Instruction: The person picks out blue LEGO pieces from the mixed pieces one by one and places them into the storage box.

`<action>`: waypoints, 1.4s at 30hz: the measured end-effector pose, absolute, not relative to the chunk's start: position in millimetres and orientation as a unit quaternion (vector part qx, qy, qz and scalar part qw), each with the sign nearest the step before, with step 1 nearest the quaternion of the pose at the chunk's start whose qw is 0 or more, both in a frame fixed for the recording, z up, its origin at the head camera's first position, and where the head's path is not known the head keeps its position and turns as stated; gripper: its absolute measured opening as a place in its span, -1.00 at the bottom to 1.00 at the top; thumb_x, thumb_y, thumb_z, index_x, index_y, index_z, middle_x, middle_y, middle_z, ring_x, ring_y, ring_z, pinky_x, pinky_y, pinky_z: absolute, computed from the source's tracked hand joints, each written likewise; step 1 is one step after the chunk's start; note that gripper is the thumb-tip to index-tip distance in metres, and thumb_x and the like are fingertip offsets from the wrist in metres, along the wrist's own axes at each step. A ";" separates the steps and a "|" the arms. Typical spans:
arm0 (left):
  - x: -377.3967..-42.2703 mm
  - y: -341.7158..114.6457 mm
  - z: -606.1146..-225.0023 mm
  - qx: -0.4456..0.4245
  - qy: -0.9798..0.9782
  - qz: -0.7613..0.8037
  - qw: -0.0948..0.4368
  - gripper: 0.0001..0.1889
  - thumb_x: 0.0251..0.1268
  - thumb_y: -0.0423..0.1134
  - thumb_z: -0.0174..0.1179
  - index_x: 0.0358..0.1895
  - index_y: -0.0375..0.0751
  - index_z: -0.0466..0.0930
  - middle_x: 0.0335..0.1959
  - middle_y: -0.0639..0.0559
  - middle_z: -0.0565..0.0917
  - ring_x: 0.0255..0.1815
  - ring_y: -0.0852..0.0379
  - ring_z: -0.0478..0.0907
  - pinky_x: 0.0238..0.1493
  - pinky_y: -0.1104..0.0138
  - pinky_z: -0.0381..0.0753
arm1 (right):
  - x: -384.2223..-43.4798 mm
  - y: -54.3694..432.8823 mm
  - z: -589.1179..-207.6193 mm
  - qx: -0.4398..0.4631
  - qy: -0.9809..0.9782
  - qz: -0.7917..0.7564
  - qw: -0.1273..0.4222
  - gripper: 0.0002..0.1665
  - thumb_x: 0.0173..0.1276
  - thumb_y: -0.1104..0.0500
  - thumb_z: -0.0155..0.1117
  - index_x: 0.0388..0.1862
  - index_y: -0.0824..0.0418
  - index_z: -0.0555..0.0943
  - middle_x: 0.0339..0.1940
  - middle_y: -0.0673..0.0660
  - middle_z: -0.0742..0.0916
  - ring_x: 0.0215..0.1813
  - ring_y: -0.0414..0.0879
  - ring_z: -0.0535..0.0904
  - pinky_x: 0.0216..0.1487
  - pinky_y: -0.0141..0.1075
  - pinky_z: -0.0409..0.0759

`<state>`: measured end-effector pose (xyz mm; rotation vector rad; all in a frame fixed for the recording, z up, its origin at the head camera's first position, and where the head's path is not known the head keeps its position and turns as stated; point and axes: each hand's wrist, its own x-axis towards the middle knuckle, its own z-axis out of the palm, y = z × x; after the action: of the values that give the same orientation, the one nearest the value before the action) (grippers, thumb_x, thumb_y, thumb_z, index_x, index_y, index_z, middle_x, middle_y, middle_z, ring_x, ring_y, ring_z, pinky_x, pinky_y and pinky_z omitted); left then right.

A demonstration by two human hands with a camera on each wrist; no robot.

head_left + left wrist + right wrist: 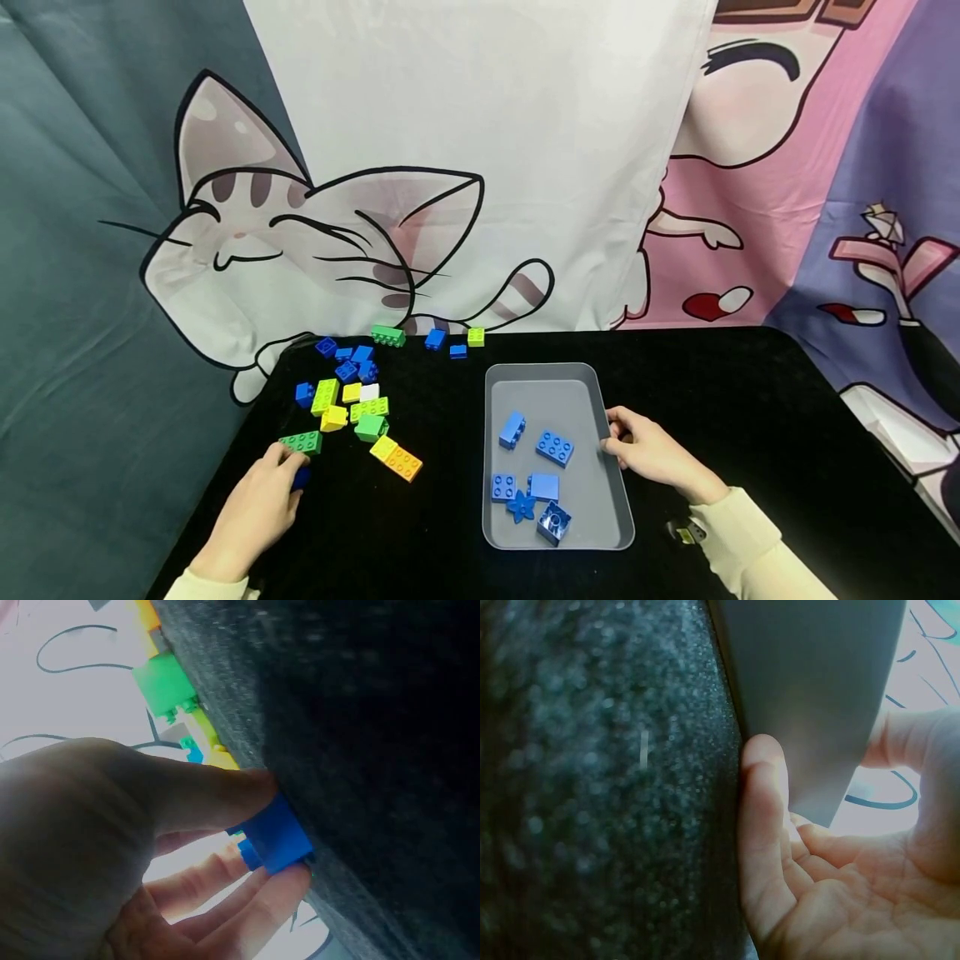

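Note:
My left hand (pixel 257 506) is at the near left of the table. Between thumb and fingertips it pinches a blue toy brick (pixel 276 836), which it mostly covers in the head view. Just beyond those fingers lies a green brick (pixel 302 442). My right hand (pixel 660 452) holds the right rim of a grey tray (pixel 617 508); the right wrist view shows its fingers against the tray's outer wall (pixel 810 690). Inside the tray are several blue pieces, among them an eight-stud brick (pixel 555 448), a square brick (pixel 503 487) and a flower-shaped piece (pixel 521 506).
Left of the tray lie loose bricks: a blue group (pixel 347 371), a lime brick (pixel 325 397), a white one (pixel 369 392) and a yellow-orange pair (pixel 403 463). Along the back edge are a green brick (pixel 387 336) and a lime brick (pixel 476 337). A printed curtain (pixel 585 167) hangs behind the black table.

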<state>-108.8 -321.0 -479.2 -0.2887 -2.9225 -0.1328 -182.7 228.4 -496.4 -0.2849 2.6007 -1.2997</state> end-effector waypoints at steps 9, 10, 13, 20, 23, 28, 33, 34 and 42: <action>-108.2 -308.2 -471.5 -0.103 -0.989 -0.041 0.103 -0.57 -0.03 -0.33 0.59 -0.02 -0.16 0.71 -0.10 -0.07 0.61 -0.19 -0.06 0.65 -0.26 0.04 0.69 | -182.2 229.2 -496.2 -0.100 0.884 -0.445 0.106 -0.63 0.42 0.23 0.30 0.15 0.31 0.53 -0.30 0.09 0.52 -0.45 -0.18 0.55 -0.45 -0.36 0.53; -108.2 -304.5 -469.8 -0.106 -0.988 -0.040 0.106 -0.58 -0.01 -0.31 0.58 -0.01 -0.14 0.71 -0.09 -0.05 0.61 -0.16 -0.05 0.66 -0.26 0.05 0.69 | -182.2 229.1 -496.2 -0.100 0.883 -0.445 0.106 -0.63 0.42 0.23 0.30 0.15 0.32 0.53 -0.31 0.09 0.52 -0.45 -0.18 0.54 -0.45 -0.36 0.53; -109.4 -292.4 -464.7 -0.121 -0.984 -0.038 0.121 -0.58 0.02 -0.26 0.58 0.01 -0.10 0.72 -0.09 0.00 0.61 -0.16 0.03 0.64 -0.30 0.12 0.69 | -182.7 228.9 -496.4 -0.101 0.883 -0.446 0.106 -0.63 0.42 0.23 0.30 0.16 0.31 0.53 -0.30 0.09 0.52 -0.45 -0.18 0.54 -0.45 -0.36 0.53; -117.4 -258.5 -455.4 -0.166 -0.974 -0.053 0.141 -0.61 0.09 -0.22 0.55 0.02 -0.08 0.72 -0.08 0.04 0.60 -0.14 0.12 0.61 -0.22 0.17 0.70 | -184.5 228.5 -494.9 -0.098 0.883 -0.446 0.111 -0.62 0.44 0.24 0.28 0.18 0.32 0.52 -0.28 0.10 0.51 -0.43 -0.16 0.55 -0.43 -0.35 0.55; -121.7 -243.1 -451.7 -0.183 -0.972 -0.060 0.137 -0.60 0.11 -0.18 0.55 0.04 -0.06 0.71 -0.06 0.06 0.60 -0.11 0.14 0.60 -0.15 0.18 0.72 | -184.9 228.3 -494.0 -0.100 0.883 -0.446 0.111 -0.62 0.44 0.24 0.28 0.17 0.32 0.52 -0.28 0.10 0.51 -0.43 -0.16 0.55 -0.44 -0.35 0.55; -127.7 -215.3 -444.1 -0.221 -0.963 -0.070 0.136 -0.58 0.12 -0.16 0.55 0.08 0.00 0.70 -0.01 0.12 0.59 -0.07 0.19 0.59 -0.08 0.24 0.73 | -185.1 228.4 -493.9 -0.101 0.884 -0.444 0.110 -0.62 0.44 0.24 0.27 0.18 0.33 0.52 -0.29 0.10 0.51 -0.44 -0.16 0.54 -0.45 -0.35 0.52; -134.4 -184.4 -438.7 -0.276 -0.946 -0.079 0.148 -0.60 0.16 -0.16 0.53 0.07 0.02 0.69 -0.01 0.14 0.58 -0.14 0.25 0.55 -0.12 0.33 0.73 | -185.1 229.8 -496.2 -0.099 0.886 -0.440 0.110 -0.62 0.44 0.24 0.28 0.18 0.32 0.52 -0.29 0.10 0.51 -0.45 -0.17 0.54 -0.45 -0.36 0.51; -135.8 -178.1 -437.9 -0.287 -0.943 -0.081 0.150 -0.60 0.17 -0.15 0.53 0.08 0.03 0.68 -0.01 0.14 0.58 -0.14 0.25 0.54 -0.11 0.33 0.73 | -185.2 230.1 -496.7 -0.100 0.886 -0.440 0.109 -0.62 0.44 0.23 0.28 0.18 0.31 0.52 -0.29 0.10 0.51 -0.45 -0.17 0.54 -0.45 -0.36 0.51; -138.3 -130.7 -431.8 -0.351 -0.922 -0.084 0.141 -0.62 0.26 -0.11 0.46 0.14 0.02 0.68 0.01 0.11 0.57 -0.12 0.24 0.52 -0.10 0.38 0.70 | -184.3 229.7 -497.9 -0.104 0.883 -0.444 0.110 -0.63 0.44 0.23 0.29 0.17 0.31 0.52 -0.29 0.09 0.51 -0.45 -0.18 0.54 -0.45 -0.36 0.52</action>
<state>-138.3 -130.7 -431.8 -1.0136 -2.6624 -0.2440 -184.3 229.7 -497.9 -0.3045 2.5968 -1.3045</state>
